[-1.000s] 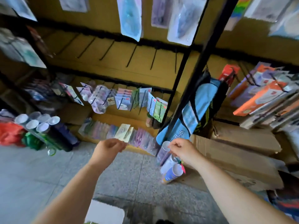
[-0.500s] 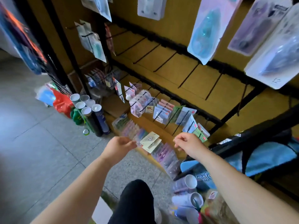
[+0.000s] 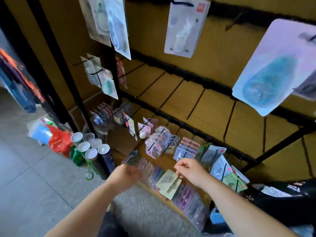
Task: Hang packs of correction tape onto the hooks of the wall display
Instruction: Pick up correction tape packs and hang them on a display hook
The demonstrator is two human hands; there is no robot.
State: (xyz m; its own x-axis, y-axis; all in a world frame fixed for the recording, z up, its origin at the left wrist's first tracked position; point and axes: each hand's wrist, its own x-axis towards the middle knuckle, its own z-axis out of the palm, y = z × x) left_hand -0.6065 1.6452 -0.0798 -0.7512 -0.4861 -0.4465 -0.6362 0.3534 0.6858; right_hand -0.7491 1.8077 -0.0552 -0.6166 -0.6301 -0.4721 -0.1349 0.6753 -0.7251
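Note:
Two cream correction tape packs [image 3: 168, 183] hang low in front of the yellow wall display [image 3: 213, 106]. My right hand [image 3: 191, 171] pinches them at their top edge. Just left of the packs, my left hand [image 3: 124, 176] is blurred, with loosely curled fingers that hold nothing. A row of bare black hooks [image 3: 172, 95] juts out of the middle rail above my hands. Small packs [image 3: 186, 151] fill the lowest hooks just beyond my right hand. Large blister packs [image 3: 266, 77] hang on the upper rails.
A row of purple and pink packs [image 3: 188, 199] stands along the floor under my hands. Capped tubes [image 3: 92, 151] and a red bag [image 3: 59, 142] stand at the left post. A black bag [image 3: 282, 202] lies at the right. Grey tiled floor [image 3: 34, 177] spreads to the left.
The packs passed from my left hand to my right hand. My left hand let go and drew slightly left. My view swung left and up along the display.

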